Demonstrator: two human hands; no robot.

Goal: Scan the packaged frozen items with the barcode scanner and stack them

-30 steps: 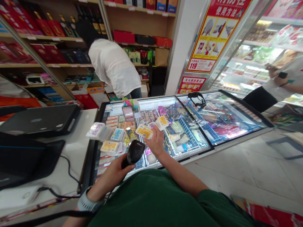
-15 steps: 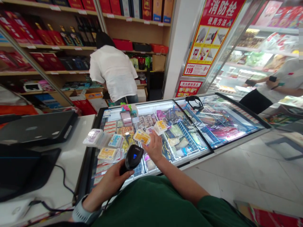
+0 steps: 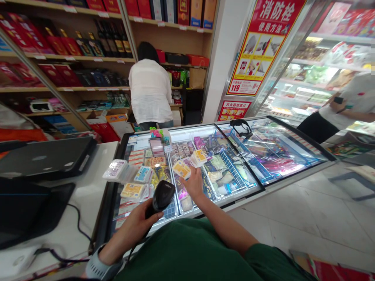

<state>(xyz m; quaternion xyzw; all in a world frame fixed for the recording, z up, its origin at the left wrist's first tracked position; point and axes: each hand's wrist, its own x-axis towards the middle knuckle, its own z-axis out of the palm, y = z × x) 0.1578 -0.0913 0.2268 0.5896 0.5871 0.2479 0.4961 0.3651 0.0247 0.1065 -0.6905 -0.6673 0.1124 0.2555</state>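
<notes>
**Inspector A:** Item in the right hand (image 3: 193,182)?

**Inspector B:** One small flat packet (image 3: 181,169), yellow-orange with a pale printed label and rounded corners, wrapped in clear film. It is pinched at its near edge by the fingertips and raised a little above the glass lid of the chest freezer (image 3: 187,130), tilted with its face to the camera. The grip is clamped on the packet.

**Inspector A:** Left hand (image 3: 137,222)?

**Inspector B:** Closed round the handle of one black barcode scanner (image 3: 162,195), head pointing up toward the packet, just beside it but apart. A grey wristband sits on that wrist.

**Inspector A:** Count of loose packets on the glass?

**Inspector B:** Four lying there: a purple-white one (image 3: 116,168) at the left edge, a blue-white one (image 3: 143,174), an orange one (image 3: 133,190) nearest the scanner, and a yellow one (image 3: 199,157) beyond the held packet. Five with the held one.

**Inspector A:** Surroundings?

**Inspector B:** One white surface (image 3: 88,187) to the left carrying dark till equipment. Two other people: one in a white top (image 3: 150,91) facing the shelves, one at the far right beside the cooler.
</notes>
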